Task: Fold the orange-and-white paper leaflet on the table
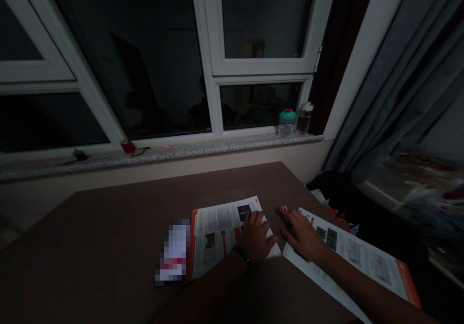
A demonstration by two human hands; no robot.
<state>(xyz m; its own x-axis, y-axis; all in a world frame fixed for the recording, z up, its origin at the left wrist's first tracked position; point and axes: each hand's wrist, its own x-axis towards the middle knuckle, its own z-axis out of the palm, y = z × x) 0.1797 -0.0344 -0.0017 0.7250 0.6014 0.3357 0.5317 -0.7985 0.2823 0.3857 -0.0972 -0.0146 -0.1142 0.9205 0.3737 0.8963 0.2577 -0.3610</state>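
My left hand (256, 238) lies flat with its fingers spread on a printed booklet (213, 259) with orange edges and small pictures. My right hand (305, 239) rests, fingers stretched apart, on the near end of a second printed booklet (369, 256), which is angled to the right and partly covered by my forearm. A strip of brown table (278, 261) shows between the two booklets. By the right fingertips is a small round pinkish thing (284, 208), too small to name. A phone-like thing with a blurred-out screen (175, 251) lies against the left booklet.
Beyond the table, a speckled windowsill (203, 148) carries a teal-lidded bottle (287, 122), a clear bottle (304, 118), a small red container (127, 146) and a dark object (79, 155). Grey curtains (395, 68) hang at right, above plastic bags (438, 208).
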